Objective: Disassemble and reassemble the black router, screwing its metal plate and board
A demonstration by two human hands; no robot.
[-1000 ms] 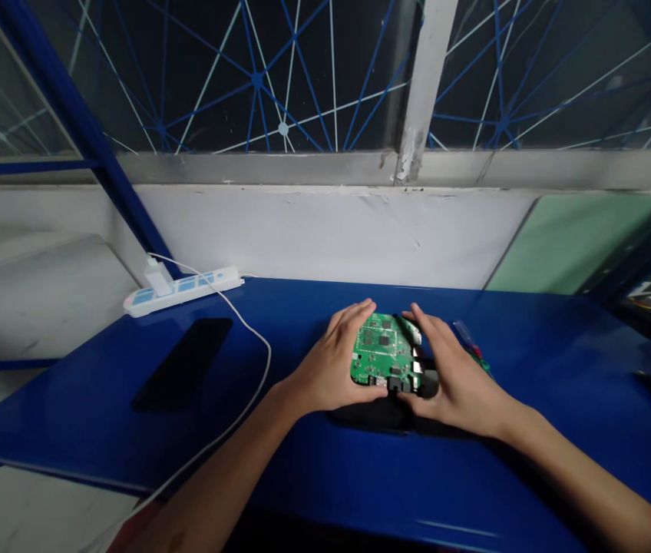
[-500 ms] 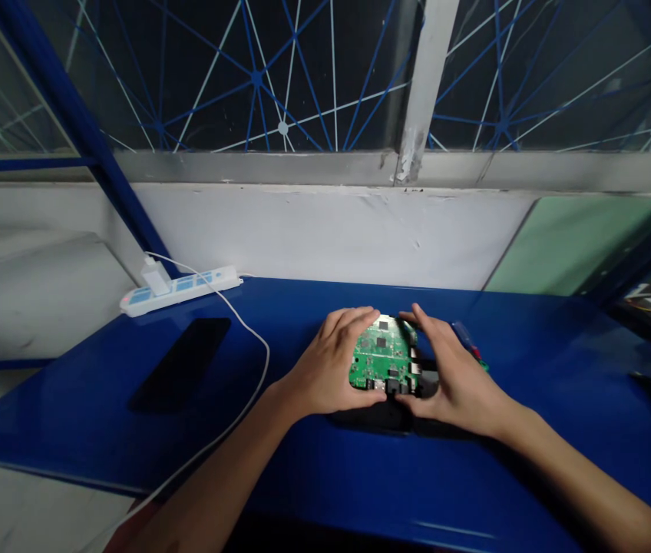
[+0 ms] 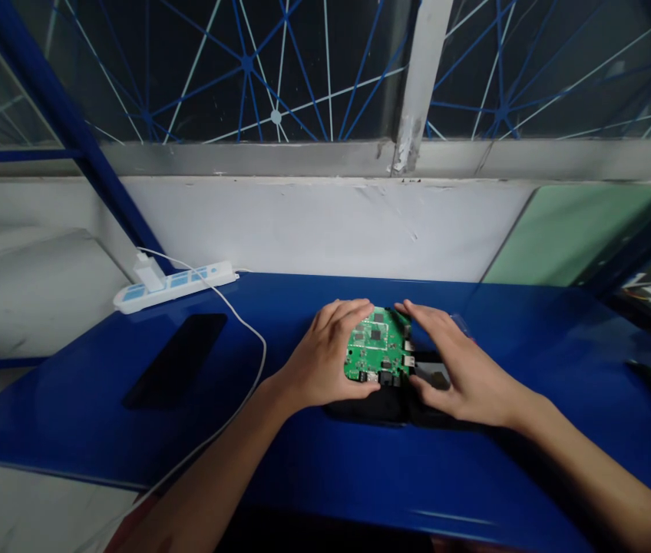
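Green circuit board (image 3: 380, 342) sits between the two hands, chip side up, over a black flat piece (image 3: 367, 408) on the blue bench (image 3: 325, 476); whether it rests on that piece cannot be told. Left hand (image 3: 331, 357) has its fingers clamped on the board, fingertips at the far edge and thumb along the near edge. Right hand (image 3: 457, 365) curves around the board's right end, fingers and thumb spread apart, and I cannot tell whether they press on it. Under the right hand lies another dark piece (image 3: 437, 418), partly hidden. Off to the left lie a black slab (image 3: 176, 361), a white cable (image 3: 264, 349) and a white power strip (image 3: 222, 271) with a white plug (image 3: 149, 271) in it
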